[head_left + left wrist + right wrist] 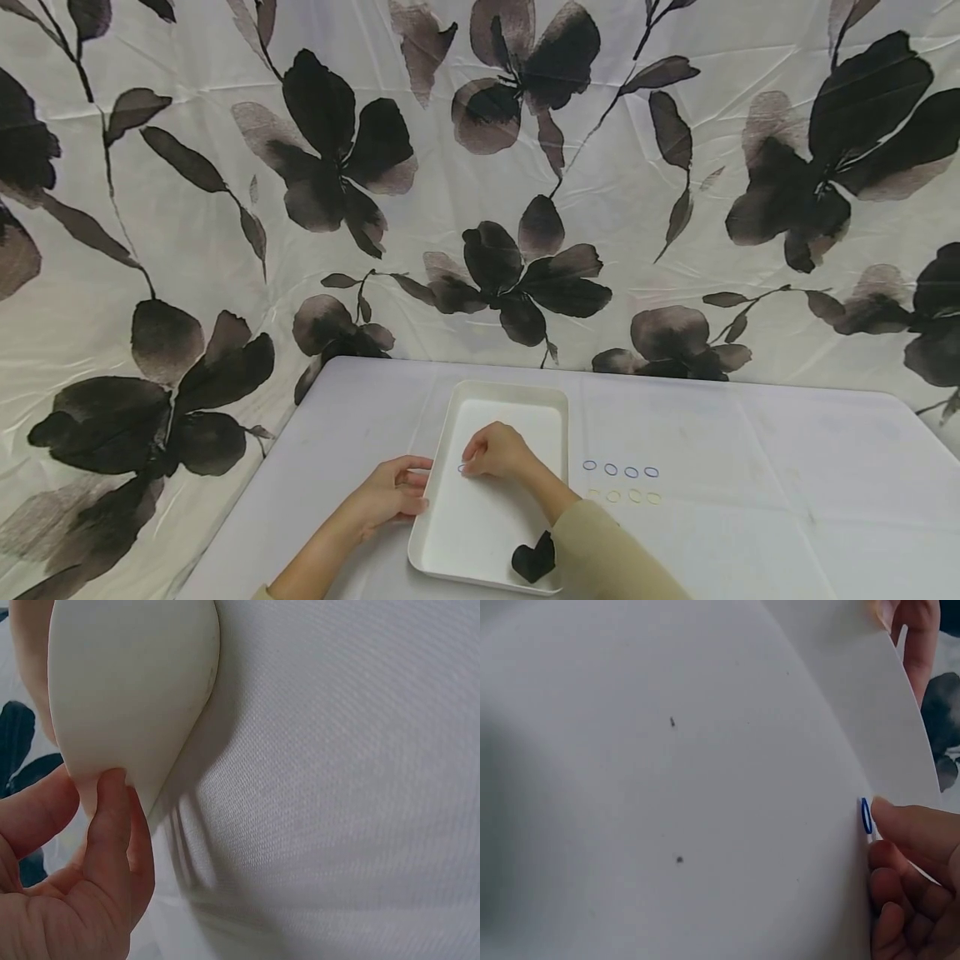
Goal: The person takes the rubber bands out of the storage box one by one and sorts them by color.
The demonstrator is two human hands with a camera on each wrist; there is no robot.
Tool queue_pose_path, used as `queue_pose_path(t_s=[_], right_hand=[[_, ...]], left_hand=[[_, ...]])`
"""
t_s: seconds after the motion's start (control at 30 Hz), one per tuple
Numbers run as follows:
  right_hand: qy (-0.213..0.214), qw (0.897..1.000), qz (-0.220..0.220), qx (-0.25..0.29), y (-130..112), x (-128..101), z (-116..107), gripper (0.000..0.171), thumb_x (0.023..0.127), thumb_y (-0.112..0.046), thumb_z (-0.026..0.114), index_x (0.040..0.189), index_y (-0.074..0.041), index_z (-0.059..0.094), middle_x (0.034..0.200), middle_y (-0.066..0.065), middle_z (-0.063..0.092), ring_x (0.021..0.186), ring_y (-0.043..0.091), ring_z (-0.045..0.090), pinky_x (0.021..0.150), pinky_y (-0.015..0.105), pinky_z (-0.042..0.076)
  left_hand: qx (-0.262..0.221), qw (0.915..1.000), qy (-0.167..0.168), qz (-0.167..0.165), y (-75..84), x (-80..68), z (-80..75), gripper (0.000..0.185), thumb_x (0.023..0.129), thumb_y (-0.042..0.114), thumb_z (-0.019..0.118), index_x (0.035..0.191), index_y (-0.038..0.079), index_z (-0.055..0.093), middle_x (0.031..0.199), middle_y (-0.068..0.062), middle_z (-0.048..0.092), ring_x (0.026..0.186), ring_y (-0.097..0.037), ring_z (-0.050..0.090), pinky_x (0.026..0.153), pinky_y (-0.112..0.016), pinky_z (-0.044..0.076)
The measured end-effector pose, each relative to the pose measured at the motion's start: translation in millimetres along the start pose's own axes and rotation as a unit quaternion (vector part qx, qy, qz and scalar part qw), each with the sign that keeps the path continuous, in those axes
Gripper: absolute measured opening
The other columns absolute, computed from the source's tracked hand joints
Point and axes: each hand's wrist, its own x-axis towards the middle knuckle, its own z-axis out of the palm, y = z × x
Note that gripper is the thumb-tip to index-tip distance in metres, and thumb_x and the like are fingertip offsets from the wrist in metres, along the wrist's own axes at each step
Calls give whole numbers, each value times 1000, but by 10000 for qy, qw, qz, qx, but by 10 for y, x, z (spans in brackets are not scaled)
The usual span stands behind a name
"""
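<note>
A white tray (495, 533) lies lengthwise on the table. At its left edge my left hand (386, 496) grips the side wall; in the left wrist view the thumb is by the rim and the fingertips (112, 784) press the outer wall. My right hand (502, 452) reaches into the tray near that left wall. Its thumb and finger pinch a small blue ring (866, 816), which is close to the tray floor. A black heart-shaped piece (534, 558) lies in the tray's near right corner, partly behind the right sleeve.
Right of the tray, several blue rings (632, 472) lie in a row on the white tablecloth (787, 467). Several pale yellow rings (635, 496) form a second row nearer me. A floral curtain (525, 275) hangs behind the table.
</note>
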Motion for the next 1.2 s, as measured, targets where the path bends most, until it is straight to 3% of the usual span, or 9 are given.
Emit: queue_pose_path(t_s=[0.3,0.57,0.9,1.2], right_hand=[[-79,9975,-201,-671,-69,-29,21,13,72,-10,77,65,-11,67,55,-9,48,52,5,41,49,19,34],[-525,9836,-615,-1615,-188,-120,-29,15,83,-8,66,69,-10,60,68,-7,57,56,3,40,49,19,35],[-742,9923,-739,-655,-113,-83,-158,15,79,3,63,66,-4,59,61,-6,47,60,7,40,55,20,35],[-607,9967,-179,517,-131,-103,-285,11,74,8,69,68,1,65,54,-3,54,47,6,49,46,18,40]], left_hand=[[-85,9999,-51,65,11,1,7,58,73,-15,61,128,-11,42,105,-19,56,85,-20,59,70,-36,54],[-142,9999,-26,52,25,13,29,58,74,-15,61,128,-11,42,105,-18,56,85,-20,59,69,-36,54],[-134,9999,76,-57,52,4,55,59,72,-15,61,128,-11,42,104,-19,55,84,-21,59,68,-36,54],[-21,9999,128,-109,78,5,63,58,73,-14,62,128,-10,43,104,-19,56,84,-22,59,69,-38,54]])
